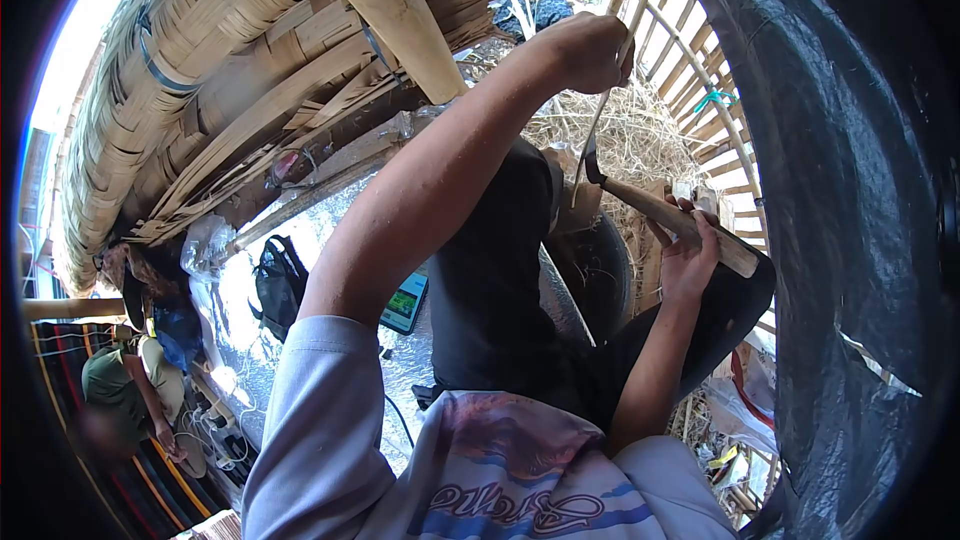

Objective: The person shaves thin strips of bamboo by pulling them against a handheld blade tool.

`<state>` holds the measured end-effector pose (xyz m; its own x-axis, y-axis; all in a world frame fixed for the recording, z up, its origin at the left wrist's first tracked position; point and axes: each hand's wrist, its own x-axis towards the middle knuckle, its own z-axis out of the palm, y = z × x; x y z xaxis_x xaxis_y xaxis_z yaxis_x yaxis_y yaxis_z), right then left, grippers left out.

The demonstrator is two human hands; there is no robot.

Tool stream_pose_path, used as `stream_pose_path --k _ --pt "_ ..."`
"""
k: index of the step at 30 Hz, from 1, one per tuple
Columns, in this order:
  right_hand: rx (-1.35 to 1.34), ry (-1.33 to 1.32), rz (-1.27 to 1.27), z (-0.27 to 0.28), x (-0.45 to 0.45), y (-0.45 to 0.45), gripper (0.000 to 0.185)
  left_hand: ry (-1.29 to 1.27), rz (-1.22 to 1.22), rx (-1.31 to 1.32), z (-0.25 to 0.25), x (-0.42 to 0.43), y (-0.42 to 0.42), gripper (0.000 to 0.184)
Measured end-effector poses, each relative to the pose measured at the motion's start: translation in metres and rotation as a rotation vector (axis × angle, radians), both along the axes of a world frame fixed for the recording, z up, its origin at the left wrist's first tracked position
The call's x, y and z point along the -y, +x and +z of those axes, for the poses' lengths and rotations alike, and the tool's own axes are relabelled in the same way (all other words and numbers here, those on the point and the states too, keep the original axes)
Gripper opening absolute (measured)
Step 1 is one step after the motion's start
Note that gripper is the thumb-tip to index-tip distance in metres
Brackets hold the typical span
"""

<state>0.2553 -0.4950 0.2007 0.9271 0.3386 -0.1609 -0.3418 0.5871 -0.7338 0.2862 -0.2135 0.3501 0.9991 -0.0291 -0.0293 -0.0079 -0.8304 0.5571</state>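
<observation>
My left hand (590, 52) is raised at the upper middle, its fingers closed around a long thin bamboo strip (592, 130). The strip slants from the top of the view down to near my knee. Lower and to the right, my right hand (690, 252) grips the wooden handle of a knife (655, 215). A short, dark, curved blade (591, 160) sits at the handle's far end, close against the strip; whether it touches cannot be made out. Both hands are in front of my dark trousers (490, 290).
Woven bamboo wall (230, 70) and a thick bamboo pole (390, 15) stand at left. Straw and shavings (640, 130) lie ahead. A phone (403, 302) and black bag (279, 285) rest at left. Dark plastic sheeting (830, 190) hangs right. Another person (130, 390) sits lower left.
</observation>
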Motion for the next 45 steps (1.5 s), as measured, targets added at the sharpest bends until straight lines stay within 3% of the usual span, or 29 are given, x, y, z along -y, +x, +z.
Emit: stream_pose_path --k 24,34,36,39,45 --pt "0.039 -0.074 -0.077 0.001 -0.007 -0.002 0.012 -0.135 -0.003 -0.033 -0.008 -0.021 -0.001 0.010" --pt "0.140 -0.183 -0.060 0.009 -0.019 -0.010 0.007 -0.169 0.042 -0.085 -0.005 -0.023 -0.006 0.009" --pt "0.349 -0.226 -0.085 0.001 -0.021 -0.008 0.005 -0.183 0.028 -0.070 -0.008 -0.023 -0.005 0.009" --pt "0.260 -0.053 -0.118 0.016 -0.022 -0.010 0.005 -0.112 0.019 -0.037 -0.009 -0.022 -0.005 0.008" --pt "0.321 -0.159 -0.099 -0.006 -0.025 -0.012 0.005 -0.158 0.084 -0.085 -0.005 -0.026 -0.004 0.008"
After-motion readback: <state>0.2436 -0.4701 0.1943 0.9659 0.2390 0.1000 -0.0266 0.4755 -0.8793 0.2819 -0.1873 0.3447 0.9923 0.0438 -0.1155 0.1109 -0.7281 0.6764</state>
